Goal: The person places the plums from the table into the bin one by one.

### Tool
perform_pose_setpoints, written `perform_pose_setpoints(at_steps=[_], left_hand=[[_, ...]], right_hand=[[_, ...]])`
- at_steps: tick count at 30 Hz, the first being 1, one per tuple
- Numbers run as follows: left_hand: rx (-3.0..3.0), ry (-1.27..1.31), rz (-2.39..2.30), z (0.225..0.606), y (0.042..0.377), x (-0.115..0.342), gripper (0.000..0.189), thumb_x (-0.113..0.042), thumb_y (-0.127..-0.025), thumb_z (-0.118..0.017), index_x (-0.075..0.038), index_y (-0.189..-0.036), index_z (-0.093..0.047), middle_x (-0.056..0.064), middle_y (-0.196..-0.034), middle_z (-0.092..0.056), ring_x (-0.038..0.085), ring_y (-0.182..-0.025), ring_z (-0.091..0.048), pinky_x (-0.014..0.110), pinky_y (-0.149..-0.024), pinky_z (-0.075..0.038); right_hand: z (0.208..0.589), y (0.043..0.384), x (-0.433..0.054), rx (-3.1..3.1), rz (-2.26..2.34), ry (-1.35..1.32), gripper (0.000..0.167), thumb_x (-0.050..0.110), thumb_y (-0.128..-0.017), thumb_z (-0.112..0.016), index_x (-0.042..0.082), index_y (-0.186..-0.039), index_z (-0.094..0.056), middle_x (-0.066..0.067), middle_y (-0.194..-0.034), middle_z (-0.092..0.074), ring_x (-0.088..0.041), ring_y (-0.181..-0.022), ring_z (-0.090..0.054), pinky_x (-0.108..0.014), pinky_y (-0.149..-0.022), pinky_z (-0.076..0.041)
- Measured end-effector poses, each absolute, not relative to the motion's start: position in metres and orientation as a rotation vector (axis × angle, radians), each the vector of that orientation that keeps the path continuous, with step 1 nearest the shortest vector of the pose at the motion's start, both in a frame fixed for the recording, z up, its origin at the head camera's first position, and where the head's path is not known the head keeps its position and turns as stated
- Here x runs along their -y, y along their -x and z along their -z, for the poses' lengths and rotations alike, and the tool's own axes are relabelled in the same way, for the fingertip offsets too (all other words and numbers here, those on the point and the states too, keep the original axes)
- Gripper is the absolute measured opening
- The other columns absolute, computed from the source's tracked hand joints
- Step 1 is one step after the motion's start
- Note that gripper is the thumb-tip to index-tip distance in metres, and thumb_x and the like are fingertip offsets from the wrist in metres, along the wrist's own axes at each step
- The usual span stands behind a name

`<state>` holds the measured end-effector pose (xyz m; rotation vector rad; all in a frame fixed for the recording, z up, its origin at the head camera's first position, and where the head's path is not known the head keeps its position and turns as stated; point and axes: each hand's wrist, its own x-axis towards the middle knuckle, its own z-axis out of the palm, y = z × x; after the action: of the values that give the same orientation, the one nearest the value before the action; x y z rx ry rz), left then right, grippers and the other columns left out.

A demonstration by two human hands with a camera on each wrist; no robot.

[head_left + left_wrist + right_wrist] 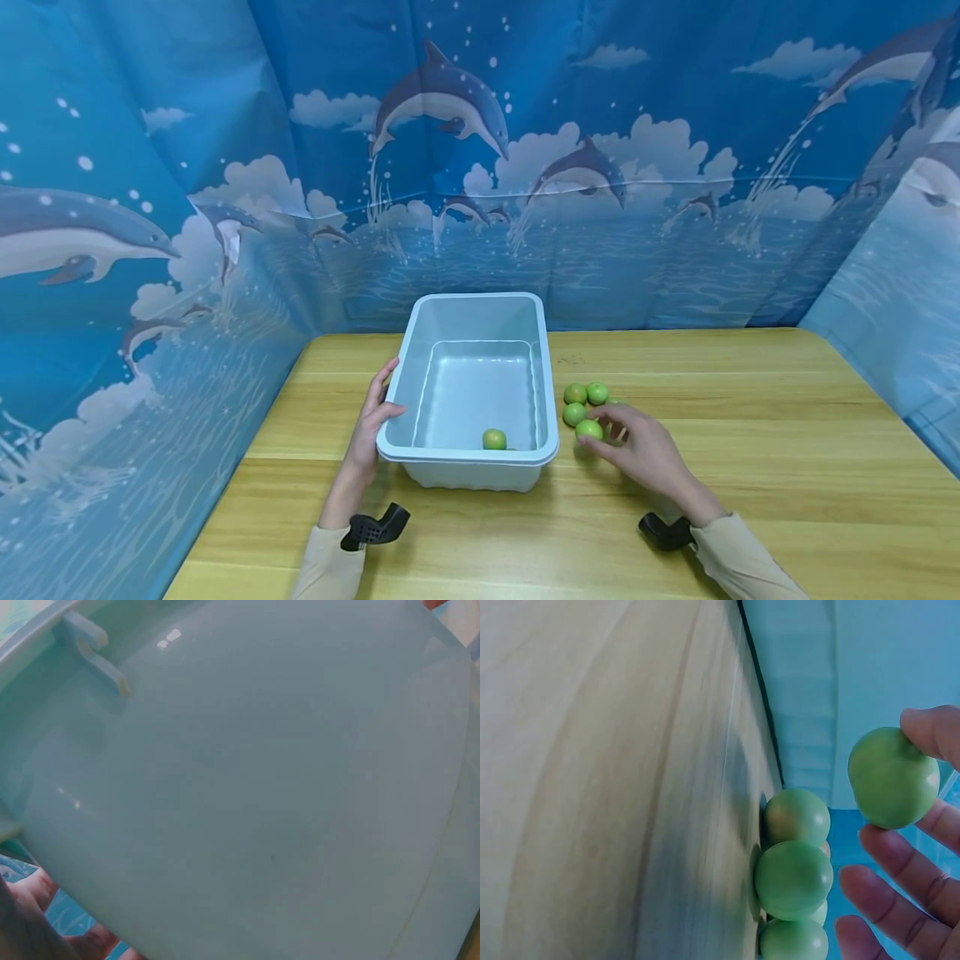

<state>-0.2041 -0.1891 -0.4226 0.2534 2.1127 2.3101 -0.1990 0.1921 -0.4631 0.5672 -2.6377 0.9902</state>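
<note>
A pale blue-green plastic basin (551, 392) stands tilted, its near end raised off the wooden table. At its left side my left hand (365, 433) grips the rim, thumb over the edge and fingers outside. The basin's wall (262, 787) fills most of the left wrist view. Inside, near the front wall, lies a round green fruit (494, 439); a sliver of another shows beside it. My right hand (648, 454) pinches a smooth green fruit (894, 778) between thumb and fingers, above the table. Just beyond it, several similar fruits (574, 414) sit clustered, partly hidden by the hand.
The wood-grain table (750, 417) extends to both sides of the basin. Behind it hangs a blue curtain (637, 275) printed with dolphins, which also covers the left and right sides. A black wrist mount (375, 527) is worn on each forearm.
</note>
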Motion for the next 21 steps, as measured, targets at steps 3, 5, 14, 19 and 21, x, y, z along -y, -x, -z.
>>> perform_pose_setpoints(at_steps=[3, 5, 14, 19, 21], left_hand=[[-2.113, -0.256, -2.310, 0.423, 0.204, 0.189, 0.069, -0.007, -0.087, -0.045, -0.024, -0.150, -0.024, 0.007, -0.151, -0.017, 0.031, -0.133, -0.019, 0.052, -0.100, -0.020], [-2.111, -0.257, -2.311, 0.423, 0.204, 0.190, 0.069, -0.007, -0.087, -0.045, -0.024, -0.150, -0.024, 0.007, -0.151, -0.017, 0.030, -0.134, -0.019, 0.052, -0.101, -0.019], [-2.104, -0.251, -2.311, 0.422, 0.203, 0.189, 0.069, -0.007, -0.087, -0.045, -0.024, -0.150, -0.024, 0.007, -0.152, -0.017, 0.030, -0.134, -0.019, 0.052, -0.101, -0.019], [-2.101, -0.250, -2.316, 0.421, 0.203, 0.189, 0.069, -0.007, -0.087, -0.045, -0.024, -0.150, -0.024, 0.007, -0.152, -0.017, 0.030, -0.134, -0.019, 0.052, -0.101, -0.020], [-2.101, -0.251, -2.316, 0.421, 0.203, 0.189, 0.069, -0.007, -0.087, -0.045, -0.024, -0.150, -0.024, 0.007, -0.152, -0.016, 0.031, -0.134, -0.019, 0.052, -0.101, -0.020]], right_hand=[[0.463, 0.199, -0.192, 2.626, -0.991, -0.571, 0.035, 0.035, -0.078, -0.076, 0.015, -0.106, -0.068, 0.009, -0.078, -0.056, -0.010, -0.070, -0.054, -0.027, -0.058, -0.044], [0.462, 0.200, -0.192, 2.620, -0.993, -0.570, 0.035, 0.035, -0.079, -0.076, 0.015, -0.106, -0.068, 0.009, -0.078, -0.057, -0.010, -0.070, -0.054, -0.027, -0.058, -0.044], [0.456, 0.198, -0.189, 2.565, -1.001, -0.568, 0.034, 0.033, -0.079, -0.076, 0.015, -0.106, -0.068, 0.008, -0.084, -0.059, -0.012, -0.070, -0.055, -0.028, -0.059, -0.045], [0.452, 0.197, -0.189, 2.528, -1.011, -0.560, 0.031, 0.030, -0.078, -0.077, 0.016, -0.104, -0.068, 0.007, -0.087, -0.061, -0.014, -0.070, -0.056, -0.029, -0.059, -0.046], [0.451, 0.197, -0.189, 2.513, -1.008, -0.559, 0.031, 0.030, -0.078, -0.078, 0.016, -0.104, -0.068, 0.007, -0.088, -0.061, -0.013, -0.069, -0.056, -0.029, -0.059, -0.046]])
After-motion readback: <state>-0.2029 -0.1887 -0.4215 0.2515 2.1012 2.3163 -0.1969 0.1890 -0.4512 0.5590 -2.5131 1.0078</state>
